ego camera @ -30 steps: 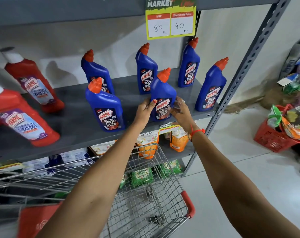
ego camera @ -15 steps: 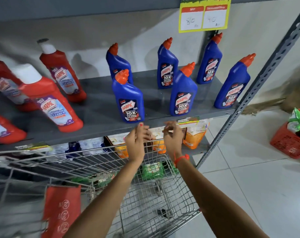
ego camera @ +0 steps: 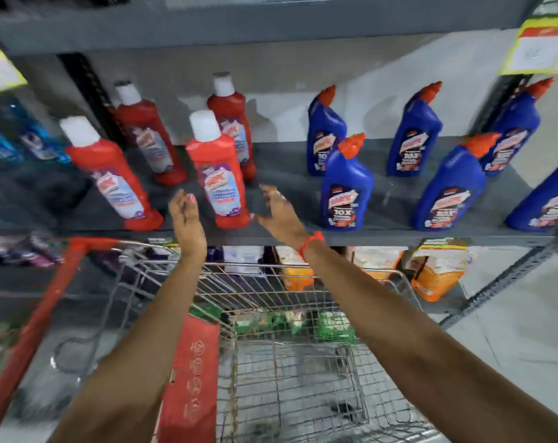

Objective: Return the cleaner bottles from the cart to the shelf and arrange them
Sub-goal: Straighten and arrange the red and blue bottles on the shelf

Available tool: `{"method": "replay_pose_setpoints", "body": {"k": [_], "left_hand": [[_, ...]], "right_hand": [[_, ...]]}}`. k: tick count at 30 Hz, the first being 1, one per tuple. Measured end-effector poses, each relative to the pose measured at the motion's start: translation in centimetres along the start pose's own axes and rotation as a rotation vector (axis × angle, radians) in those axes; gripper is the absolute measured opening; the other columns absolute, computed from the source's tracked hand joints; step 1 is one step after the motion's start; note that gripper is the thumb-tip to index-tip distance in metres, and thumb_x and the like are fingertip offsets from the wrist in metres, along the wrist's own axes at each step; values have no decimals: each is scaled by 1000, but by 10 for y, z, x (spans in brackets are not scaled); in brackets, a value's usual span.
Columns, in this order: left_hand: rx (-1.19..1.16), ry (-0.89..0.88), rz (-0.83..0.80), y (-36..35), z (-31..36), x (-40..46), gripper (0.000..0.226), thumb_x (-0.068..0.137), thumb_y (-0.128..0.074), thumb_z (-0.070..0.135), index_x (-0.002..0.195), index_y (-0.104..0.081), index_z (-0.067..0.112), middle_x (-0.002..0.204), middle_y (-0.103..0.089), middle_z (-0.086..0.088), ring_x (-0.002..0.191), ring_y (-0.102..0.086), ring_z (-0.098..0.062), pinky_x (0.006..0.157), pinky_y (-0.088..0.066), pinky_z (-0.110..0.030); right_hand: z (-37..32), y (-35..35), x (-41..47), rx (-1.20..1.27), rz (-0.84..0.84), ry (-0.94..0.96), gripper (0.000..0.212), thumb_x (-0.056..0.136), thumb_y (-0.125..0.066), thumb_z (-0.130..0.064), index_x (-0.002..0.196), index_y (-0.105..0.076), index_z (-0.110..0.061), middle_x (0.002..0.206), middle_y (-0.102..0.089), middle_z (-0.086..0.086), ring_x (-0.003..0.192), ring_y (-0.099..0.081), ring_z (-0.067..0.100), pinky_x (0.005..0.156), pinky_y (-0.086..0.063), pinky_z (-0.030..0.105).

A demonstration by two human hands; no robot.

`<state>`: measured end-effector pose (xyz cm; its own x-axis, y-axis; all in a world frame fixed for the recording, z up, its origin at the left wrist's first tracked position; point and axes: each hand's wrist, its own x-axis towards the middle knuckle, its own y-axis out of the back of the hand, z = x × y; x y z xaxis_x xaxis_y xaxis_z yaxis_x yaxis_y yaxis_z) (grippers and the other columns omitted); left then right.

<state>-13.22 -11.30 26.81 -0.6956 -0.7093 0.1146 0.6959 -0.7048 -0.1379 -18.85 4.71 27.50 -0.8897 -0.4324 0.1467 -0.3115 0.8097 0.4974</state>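
Observation:
Several red cleaner bottles with white caps stand on the grey shelf (ego camera: 287, 231); the front one (ego camera: 220, 174) rises between my two hands. My left hand (ego camera: 186, 219) is just left of its base, fingers apart, holding nothing. My right hand (ego camera: 279, 212) is just right of it, fingers spread and empty, a red band on the wrist. Several blue bottles with orange caps stand to the right, the nearest (ego camera: 346, 187) beside my right hand. The wire cart (ego camera: 303, 362) sits below my arms; I see no bottle in it.
Orange and white pouches (ego camera: 437, 273) fill the lower shelf behind the cart. A yellow price sign (ego camera: 543, 46) hangs at the upper right. A slanted shelf upright (ego camera: 507, 279) runs down at the right, with tiled floor beyond it.
My view and both hands have shifted left along the shelf, from the blue bottles to the red ones. My hands let go of the blue bottle, dropped to the shelf edge, then rose around a red bottle.

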Motion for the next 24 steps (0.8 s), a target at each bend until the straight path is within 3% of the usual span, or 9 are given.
{"method": "replay_pose_setpoints", "body": {"k": [2, 4, 5, 7, 8, 10, 17, 21, 24], "left_hand": [[125, 91, -119, 0, 6, 24, 41, 94, -39, 30, 133, -34, 17, 133, -45, -3, 125, -39, -17, 113, -25, -43], [239, 169, -258, -2, 10, 35, 30, 91, -38, 42, 118, -45, 31, 133, -49, 0, 122, -45, -16, 110, -31, -43], [255, 188, -317, -3, 11, 38, 16, 93, -37, 40, 102, -49, 34, 118, -56, 3, 109, -53, -11, 102, -40, -36], [214, 234, -361, -9, 16, 39, 18, 96, -35, 27, 82, -46, 30, 92, -55, 10, 74, -60, 5, 71, -50, -15], [185, 256, -380, -12, 17, 38, 19, 96, -34, 23, 82, -46, 27, 87, -54, 11, 60, -61, 9, 56, -50, -9], [158, 255, -419, -12, 19, 37, 12, 96, -34, 19, 95, -45, 23, 85, -54, 10, 51, -60, 12, 46, -48, -7], [160, 145, -480, -3, 10, 45, 24, 95, -38, 17, 117, -46, 13, 87, -57, 10, 60, -63, 7, 58, -54, -12], [150, 132, -508, 1, 9, 47, 13, 94, -42, 19, 105, -49, 20, 99, -60, -3, 90, -61, -21, 92, -49, -45], [164, 126, -511, 4, 11, 48, 9, 93, -43, 19, 100, -48, 23, 103, -57, -5, 98, -56, -26, 99, -44, -52]], "right_hand": [[-10, -5, 20, 14, -50, -25, 69, 79, -69, -10, 136, -33, 3, 139, -46, 22, 130, -43, 31, 111, -33, 37], [-20, -11, 32, 68, -120, -79, 64, 81, -68, -14, 135, -35, -2, 137, -50, 17, 126, -48, 28, 106, -38, 35], [-25, -17, 36, 87, -141, -108, 61, 82, -68, -16, 132, -37, -2, 135, -52, 16, 123, -51, 28, 102, -41, 34], [-29, -26, 40, 120, -115, -150, 56, 82, -68, -19, 127, -39, -1, 133, -55, 17, 119, -55, 30, 97, -44, 33], [-29, -29, 41, 145, -88, -160, 56, 82, -68, -20, 125, -39, -1, 133, -55, 17, 118, -56, 30, 97, -45, 33], [-27, -33, 39, 166, -54, -169, 55, 82, -68, -21, 125, -40, -1, 133, -55, 16, 118, -56, 29, 100, -45, 35], [-26, -41, 34, 171, 15, -158, 56, 83, -67, -18, 129, -39, -2, 132, -56, 16, 118, -56, 29, 104, -45, 42], [-31, -42, 30, 150, 27, -168, 56, 84, -66, -19, 130, -38, -4, 131, -56, 14, 115, -56, 23, 102, -45, 36], [-34, -45, 28, 147, 39, -180, 57, 83, -66, -20, 130, -38, -5, 131, -56, 14, 117, -56, 25, 103, -45, 36]]}}
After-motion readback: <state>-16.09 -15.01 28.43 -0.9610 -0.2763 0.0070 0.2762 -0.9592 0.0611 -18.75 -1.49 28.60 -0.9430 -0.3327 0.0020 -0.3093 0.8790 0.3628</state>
